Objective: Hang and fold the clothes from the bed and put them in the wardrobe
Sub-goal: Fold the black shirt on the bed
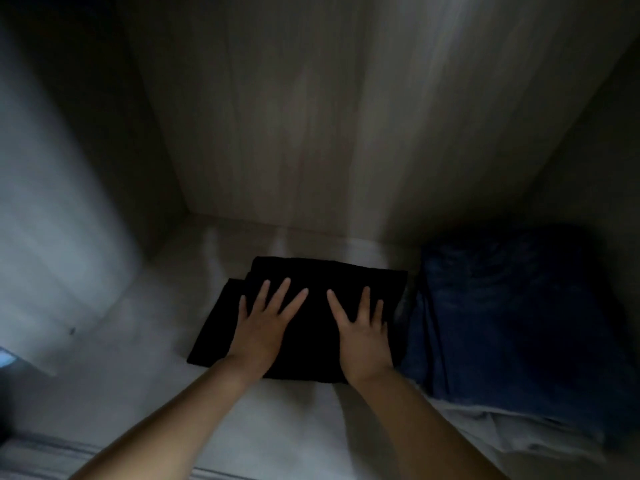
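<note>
A folded black garment (311, 275) lies flat on the pale wardrobe shelf (166, 386). Both my palms press down on top of it with fingers straight and spread. My left hand (265, 327) covers its left half, my right hand (362, 336) its right half. To the right of it sits a folded pair of blue jeans (512, 320), close beside the black garment. The jeans rest on a folded white cloth (512, 431) whose edge shows at the front.
The wardrobe's wooden back panel (294, 116) rises just behind the clothes. A side wall (59, 220) closes the shelf on the left. Bare shelf surface shows to the left and in front of the black garment. The interior is dim.
</note>
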Demonstrator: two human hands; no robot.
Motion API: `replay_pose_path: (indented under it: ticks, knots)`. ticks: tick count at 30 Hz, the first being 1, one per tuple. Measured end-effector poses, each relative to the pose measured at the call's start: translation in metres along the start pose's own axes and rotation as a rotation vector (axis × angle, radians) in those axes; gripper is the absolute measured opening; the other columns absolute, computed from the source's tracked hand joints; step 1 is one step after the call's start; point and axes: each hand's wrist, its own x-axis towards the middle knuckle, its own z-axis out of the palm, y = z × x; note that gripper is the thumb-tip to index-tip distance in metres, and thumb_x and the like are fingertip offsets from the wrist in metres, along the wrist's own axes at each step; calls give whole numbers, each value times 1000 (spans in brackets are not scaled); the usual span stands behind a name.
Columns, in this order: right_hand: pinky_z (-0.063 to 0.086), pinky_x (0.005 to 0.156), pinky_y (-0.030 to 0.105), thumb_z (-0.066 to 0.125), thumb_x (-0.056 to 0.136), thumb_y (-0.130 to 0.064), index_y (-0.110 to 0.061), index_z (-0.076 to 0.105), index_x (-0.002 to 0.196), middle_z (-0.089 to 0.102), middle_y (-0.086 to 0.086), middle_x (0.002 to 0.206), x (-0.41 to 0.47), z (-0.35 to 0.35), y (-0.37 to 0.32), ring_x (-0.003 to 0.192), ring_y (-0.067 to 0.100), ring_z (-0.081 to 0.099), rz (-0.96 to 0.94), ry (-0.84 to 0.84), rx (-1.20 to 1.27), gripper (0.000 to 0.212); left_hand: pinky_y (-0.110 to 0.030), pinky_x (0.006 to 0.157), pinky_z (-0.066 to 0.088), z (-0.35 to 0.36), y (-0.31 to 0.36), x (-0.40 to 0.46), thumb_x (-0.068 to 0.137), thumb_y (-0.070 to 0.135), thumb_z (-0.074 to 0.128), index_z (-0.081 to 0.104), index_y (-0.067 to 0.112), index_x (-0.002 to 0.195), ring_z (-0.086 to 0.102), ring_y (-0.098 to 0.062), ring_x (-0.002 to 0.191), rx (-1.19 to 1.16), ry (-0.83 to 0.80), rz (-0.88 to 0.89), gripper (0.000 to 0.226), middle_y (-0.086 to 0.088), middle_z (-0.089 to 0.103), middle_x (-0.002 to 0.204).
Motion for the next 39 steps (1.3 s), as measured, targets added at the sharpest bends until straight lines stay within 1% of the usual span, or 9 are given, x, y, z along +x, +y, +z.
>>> replay_pose_path:
  ticks: [9,11,13,15,18,22,25,35,39]
  knots:
    - [-8,115,55,53,94,-20,-32,-34,139,-39,21,146,-21,-15,1,138,47,-25,-45,-1,-163,99,-63,111,-3,-8,3,-14,94,32,51,-42,35,131,-27,-27,143,63,-93,-26,100,2,-43,143]
    - [-13,113,55,59,88,-20,-27,-25,145,-37,22,145,-42,-15,-5,136,43,-29,-105,70,-175,101,-62,111,-4,-13,3,-41,90,19,52,-52,35,122,-31,-27,141,64,-102,-35,110,-2,-44,147]
    - [-2,112,58,73,73,-25,-24,5,153,-10,27,154,-73,-18,-14,141,44,-11,-116,126,-154,106,-61,111,-9,-20,4,-85,86,7,52,-60,36,110,-36,-24,139,67,-161,12,118,-1,-46,144]
    - [-5,113,62,65,81,-22,-25,-4,153,-18,25,154,-107,-32,-21,140,47,-19,-146,19,-262,100,-61,109,-11,-36,3,-127,83,5,55,-61,37,110,-41,-22,134,76,-253,103,124,2,-49,140]
    - [-12,112,62,45,91,-10,-27,-29,145,-38,21,147,-149,-68,-26,135,46,-33,-91,-199,-302,93,-63,110,-4,-73,10,-167,78,5,59,-45,33,132,-33,-22,139,117,-224,179,121,-2,-39,150]
    - [-10,112,61,38,91,-2,-27,-23,148,-32,18,152,-208,-136,-34,141,41,-26,-23,-247,-200,87,-60,113,-8,-169,50,-200,94,14,44,-7,18,153,-10,-24,148,174,-466,276,78,-11,-10,160]
    - [-11,112,61,40,90,1,-24,-13,152,-26,17,155,-251,-183,-34,142,36,-25,10,-300,-191,86,-56,115,-3,-226,80,-227,94,12,43,13,16,153,6,-23,147,117,-478,308,66,-11,10,158]
    - [3,117,55,37,97,-11,-20,3,154,-10,13,160,-379,-330,-47,148,29,-8,171,-419,-126,67,-51,116,7,-402,131,-293,89,5,41,26,14,146,16,-24,144,50,-492,433,59,-12,27,149]
    - [25,113,43,41,94,-14,-16,30,147,23,11,155,-412,-369,-60,143,27,21,307,-327,-51,54,-47,116,13,-448,135,-301,90,7,42,27,16,145,20,-24,142,106,-457,527,57,-11,31,147]
